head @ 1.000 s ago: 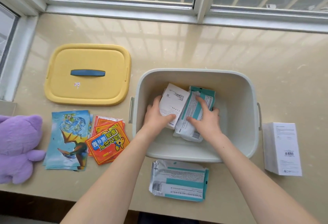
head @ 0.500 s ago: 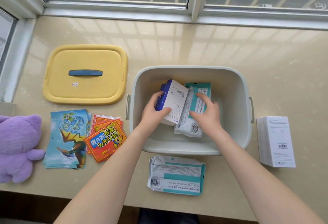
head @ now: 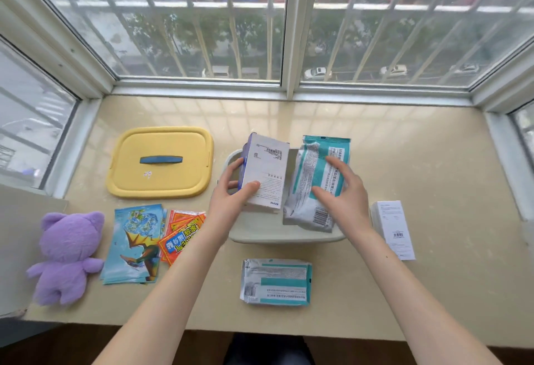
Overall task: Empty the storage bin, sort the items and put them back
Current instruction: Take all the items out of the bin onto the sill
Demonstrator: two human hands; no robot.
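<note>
On my feed, the left hand point(head: 231, 200) grips a white-and-blue box point(head: 267, 171), thumb curled onto its face, while the right hand point(head: 345, 194) clasps a teal packet point(head: 313, 162). Both items are held just above the storage bin point(head: 277, 236) on the desk point(head: 419, 162).

In front of you runs a beige stone window ledge point(head: 419, 162). On its left the yellow lid point(head: 159, 162) lies flat, blue handle up. Nearer you sit a purple plush toy point(head: 68, 252), a stack of blue picture sheets point(head: 134, 246) and, touching it, orange-red packets point(head: 182, 234). The pale storage bin point(head: 283, 238) stands mid-ledge, with a teal-and-white packet point(head: 276, 282) before it and a white box point(head: 394, 228) to its right.
</note>
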